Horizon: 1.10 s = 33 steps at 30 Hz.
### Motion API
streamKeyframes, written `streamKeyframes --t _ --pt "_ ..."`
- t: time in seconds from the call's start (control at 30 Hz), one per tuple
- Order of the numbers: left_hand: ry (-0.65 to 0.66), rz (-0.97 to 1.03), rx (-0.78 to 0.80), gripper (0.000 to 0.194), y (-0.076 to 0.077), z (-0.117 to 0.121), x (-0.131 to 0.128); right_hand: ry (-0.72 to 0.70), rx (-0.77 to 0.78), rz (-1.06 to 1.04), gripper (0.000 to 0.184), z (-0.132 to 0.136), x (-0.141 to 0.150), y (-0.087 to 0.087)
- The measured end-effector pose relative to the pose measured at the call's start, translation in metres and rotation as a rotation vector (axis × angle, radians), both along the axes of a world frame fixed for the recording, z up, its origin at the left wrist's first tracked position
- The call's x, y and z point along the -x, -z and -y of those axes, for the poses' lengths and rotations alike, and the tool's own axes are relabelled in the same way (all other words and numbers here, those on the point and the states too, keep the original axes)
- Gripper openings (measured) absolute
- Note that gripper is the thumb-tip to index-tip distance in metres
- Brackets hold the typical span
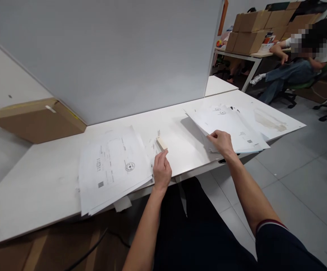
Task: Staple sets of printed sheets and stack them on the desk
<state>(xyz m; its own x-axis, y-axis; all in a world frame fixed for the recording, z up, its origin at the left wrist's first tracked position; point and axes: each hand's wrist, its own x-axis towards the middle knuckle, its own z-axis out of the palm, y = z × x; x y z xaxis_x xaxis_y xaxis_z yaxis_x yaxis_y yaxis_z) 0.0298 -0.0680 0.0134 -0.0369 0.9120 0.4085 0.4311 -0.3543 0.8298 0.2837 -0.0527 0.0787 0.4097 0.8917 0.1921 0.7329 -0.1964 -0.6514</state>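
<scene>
Along the front of a white rectangular table (50, 188), the person's left hand (162, 171) has its fingers drawn narrow at the near end of a small cream oblong block (161, 143); whether they grip it cannot be told. The right hand (221, 143) pinches the near left edge of a white printed paper sheet (228, 126), raised off the tabletop. Left of the block lies a stack of white printed papers (112, 169), slightly overhanging the table's front edge.
</scene>
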Motion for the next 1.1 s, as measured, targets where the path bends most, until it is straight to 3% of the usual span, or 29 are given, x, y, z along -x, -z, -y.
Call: streamKeyframes --t 0.07,0.2,0.3,0.37,0.47,0.67,0.77,0.87,1.1 --pt "0.065 0.296 0.213 0.032 -0.004 0.008 -0.009 -0.054 -0.055 -0.091 0.020 0.018 0.015 -0.001" --pt "0.285 0.900 0.722 0.048 -0.019 0.013 -0.029 -0.253 -0.085 -0.217 0.025 0.052 0.055 0.003" --pt "0.359 1.119 0.792 0.046 -0.029 0.009 -0.035 -0.395 -0.054 -0.295 0.029 0.068 0.078 0.011" --pt "0.357 1.153 0.738 0.038 -0.029 0.006 -0.034 -0.422 -0.041 -0.348 0.029 0.072 0.084 0.016" --pt "0.265 1.090 0.731 0.020 -0.021 0.004 -0.032 -0.357 -0.071 -0.345 0.027 0.074 0.078 0.014" --pt "0.211 1.040 0.751 0.010 -0.014 0.002 -0.034 -0.073 -0.202 0.022 0.027 0.086 0.047 -0.012" --pt "0.186 1.045 0.758 0.012 -0.018 0.003 -0.035 -0.030 -0.241 0.113 0.029 0.092 0.040 -0.019" --pt "0.162 1.049 0.739 0.014 -0.018 0.003 -0.034 -0.100 -0.229 0.117 0.031 0.092 0.048 -0.013" --pt "0.108 1.069 0.703 0.014 -0.015 0.003 -0.034 -0.423 -0.102 -0.048 0.022 0.085 0.094 0.020"
